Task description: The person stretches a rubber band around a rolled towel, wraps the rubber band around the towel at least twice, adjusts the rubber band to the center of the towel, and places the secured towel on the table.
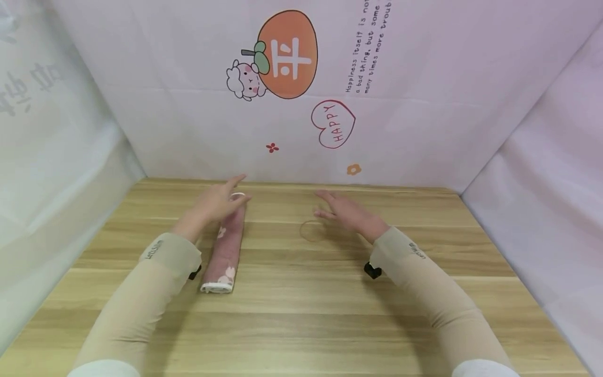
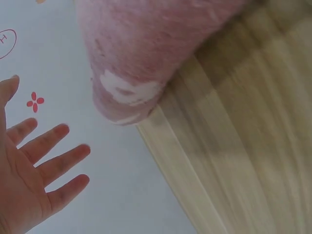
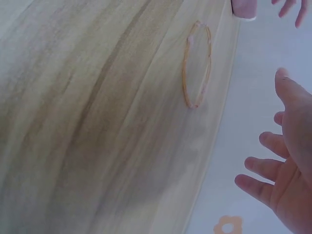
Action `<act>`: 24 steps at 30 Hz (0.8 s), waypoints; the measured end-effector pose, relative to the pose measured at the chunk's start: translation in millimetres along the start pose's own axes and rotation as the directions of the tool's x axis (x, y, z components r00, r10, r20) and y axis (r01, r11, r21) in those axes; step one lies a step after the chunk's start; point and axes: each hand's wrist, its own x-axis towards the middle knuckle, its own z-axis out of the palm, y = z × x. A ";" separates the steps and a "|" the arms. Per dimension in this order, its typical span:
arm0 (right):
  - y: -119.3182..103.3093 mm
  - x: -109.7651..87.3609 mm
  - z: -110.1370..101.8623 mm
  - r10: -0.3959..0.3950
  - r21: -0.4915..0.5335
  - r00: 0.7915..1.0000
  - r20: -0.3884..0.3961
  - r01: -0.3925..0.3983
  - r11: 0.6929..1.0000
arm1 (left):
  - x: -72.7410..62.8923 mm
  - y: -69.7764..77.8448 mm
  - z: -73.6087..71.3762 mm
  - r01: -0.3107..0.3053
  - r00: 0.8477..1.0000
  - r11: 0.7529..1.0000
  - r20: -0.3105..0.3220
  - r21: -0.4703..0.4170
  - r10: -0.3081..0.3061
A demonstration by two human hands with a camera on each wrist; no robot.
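Note:
A rolled pink towel (image 1: 227, 251) with white flowers and white edging lies lengthwise on the left part of the table. Over its far end is my left hand (image 1: 214, 201), fingers spread and straight; the left wrist view shows the same hand (image 2: 36, 180) with nothing in its palm, beside the towel (image 2: 131, 53). To the right, a thin orange rubber band (image 1: 311, 231) forms a loop on the wood. My right hand (image 1: 346, 209) hovers just beyond and right of that band, its fingers extended and holding nothing. In the right wrist view the band (image 3: 185, 73) lies apart from the fingers.
The wooden table (image 1: 292, 335) ends at a white printed cloth backdrop (image 1: 188, 104) behind the hands. More white cloth hangs along the left side (image 1: 56, 173) and the right side (image 1: 556, 173). A small black wrist device (image 1: 372, 270) sits under the right sleeve.

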 end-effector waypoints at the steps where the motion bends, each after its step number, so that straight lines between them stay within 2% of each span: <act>1: 1.0 -0.3 -0.3 0.004 0.008 1.000 -0.001 -0.004 1.000 | -0.5 -1.3 -0.3 -0.002 1.000 1.000 -0.003 0.003 0.002; 7: 5.9 0.0 2.8 -0.002 -0.009 1.000 -0.013 0.002 1.000 | -6.2 -11.3 -0.5 -0.009 1.000 0.999 -0.015 -0.046 0.009; 11: 4.9 1.1 8.5 -0.018 -0.021 1.000 -0.018 0.018 1.000 | -12.8 -19.5 1.9 0.007 1.000 0.996 -0.017 -0.088 -0.009; 18: 1.3 0.0 16.8 0.007 0.052 0.999 -0.033 -0.005 0.999 | -22.7 -32.2 6.8 0.051 0.998 0.990 -0.012 -0.133 -0.053; 24: 6.6 3.3 20.0 0.048 0.145 0.998 -0.048 -0.040 0.989 | -28.5 -31.8 7.2 0.103 0.995 0.975 0.026 -0.198 -0.100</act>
